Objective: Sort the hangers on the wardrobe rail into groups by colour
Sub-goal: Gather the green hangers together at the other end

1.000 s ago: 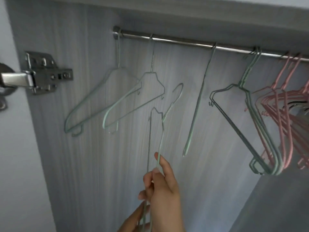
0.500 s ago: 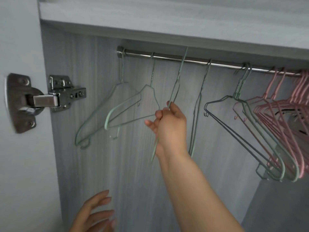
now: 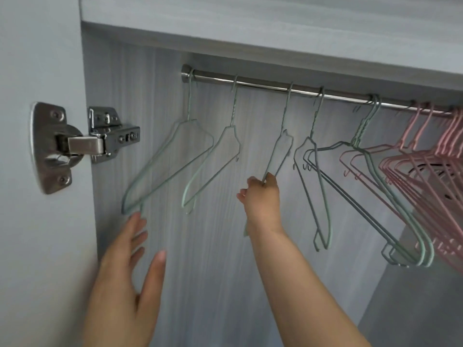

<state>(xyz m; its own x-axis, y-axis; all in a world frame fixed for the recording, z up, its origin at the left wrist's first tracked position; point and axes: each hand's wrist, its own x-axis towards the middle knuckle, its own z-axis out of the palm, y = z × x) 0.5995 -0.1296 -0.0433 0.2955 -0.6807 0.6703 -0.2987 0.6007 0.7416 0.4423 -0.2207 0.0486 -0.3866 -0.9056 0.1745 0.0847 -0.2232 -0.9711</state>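
A metal rail [image 3: 263, 85] runs across the top of the wardrobe. Several pale green wire hangers hang along its left and middle. My right hand [image 3: 261, 197] grips the lower part of the third green hanger [image 3: 280, 149], whose hook sits over the rail. Two green hangers [image 3: 165, 166] hang to its left, another green hanger [image 3: 318, 194] to its right, then a bunch of green hangers [image 3: 390, 209]. Pink hangers [image 3: 431, 169] crowd the far right. My left hand [image 3: 127, 271] is open, fingers spread, just below the leftmost hanger's tip.
A steel door hinge [image 3: 82, 144] juts from the wardrobe's left side panel. A shelf board [image 3: 250, 28] lies close above the rail. The grey wood-grain back wall [image 3: 213, 271] is bare below the hangers.
My right hand lifted the green hanger from low down and hooked it over the rail between its neighbours. My left hand let go and rose, open, toward the leftmost hanger.
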